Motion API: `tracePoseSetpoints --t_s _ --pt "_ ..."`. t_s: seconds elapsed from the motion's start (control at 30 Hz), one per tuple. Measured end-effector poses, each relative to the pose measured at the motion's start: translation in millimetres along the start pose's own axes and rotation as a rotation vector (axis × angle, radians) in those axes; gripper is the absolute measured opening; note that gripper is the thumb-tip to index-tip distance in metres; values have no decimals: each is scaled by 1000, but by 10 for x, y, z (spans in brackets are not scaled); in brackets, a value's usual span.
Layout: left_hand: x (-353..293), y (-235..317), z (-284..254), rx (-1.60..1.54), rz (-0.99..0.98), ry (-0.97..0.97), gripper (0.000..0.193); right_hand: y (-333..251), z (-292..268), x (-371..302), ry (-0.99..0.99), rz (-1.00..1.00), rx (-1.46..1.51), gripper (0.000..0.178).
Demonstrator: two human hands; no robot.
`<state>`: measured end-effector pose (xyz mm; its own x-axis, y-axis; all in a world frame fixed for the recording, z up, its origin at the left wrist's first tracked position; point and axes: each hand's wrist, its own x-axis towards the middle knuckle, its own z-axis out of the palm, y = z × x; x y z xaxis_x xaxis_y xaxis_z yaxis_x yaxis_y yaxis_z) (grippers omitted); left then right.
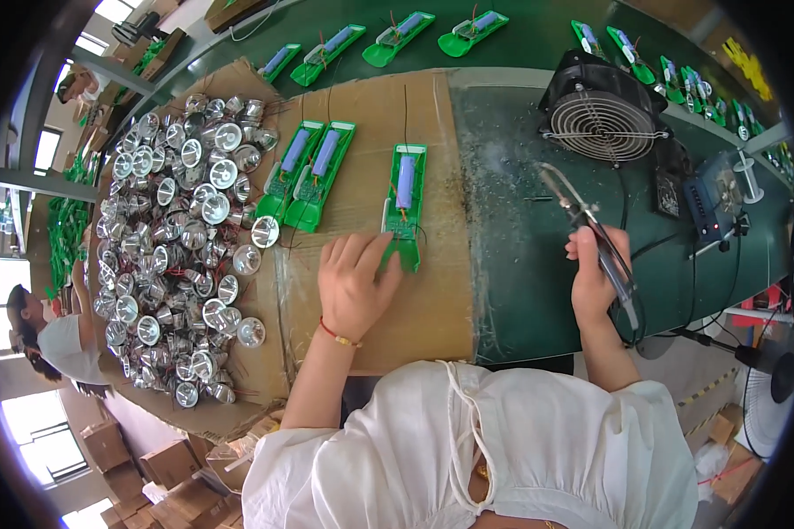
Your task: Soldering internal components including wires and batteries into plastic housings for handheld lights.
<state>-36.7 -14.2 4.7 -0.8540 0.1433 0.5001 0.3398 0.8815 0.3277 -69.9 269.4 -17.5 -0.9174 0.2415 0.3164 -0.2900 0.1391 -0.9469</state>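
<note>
Fingers point(375, 256) press green tray point(404, 204) on cardboard point(415, 115)

Lit evenly and brightly from overhead, with daylight flooding in through blown-out windows point(26, 423) at the left edge. Caught hard glare on the heap of silver reflector cups point(181, 238), each throwing small white highlights. Cast only soft, short shadows under the left hand point(355, 284) and right hand point(596, 280). Stayed sharp at centre, softened toward the rim. Bent straight bench edges into curves and ended in a black fisheye vignette at all 4 corners.
</note>
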Motion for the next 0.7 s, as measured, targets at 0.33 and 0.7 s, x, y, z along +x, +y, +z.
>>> tracePoseSetpoints --t_s 0.33,0.7 --pt "147 -132 16 -292 -584 -349 16 53 -29 -61 -92 82 98 15" --pt "2554 -125 1372 -101 -228 -290 18 40 -71 -72 -185 309 43 18"
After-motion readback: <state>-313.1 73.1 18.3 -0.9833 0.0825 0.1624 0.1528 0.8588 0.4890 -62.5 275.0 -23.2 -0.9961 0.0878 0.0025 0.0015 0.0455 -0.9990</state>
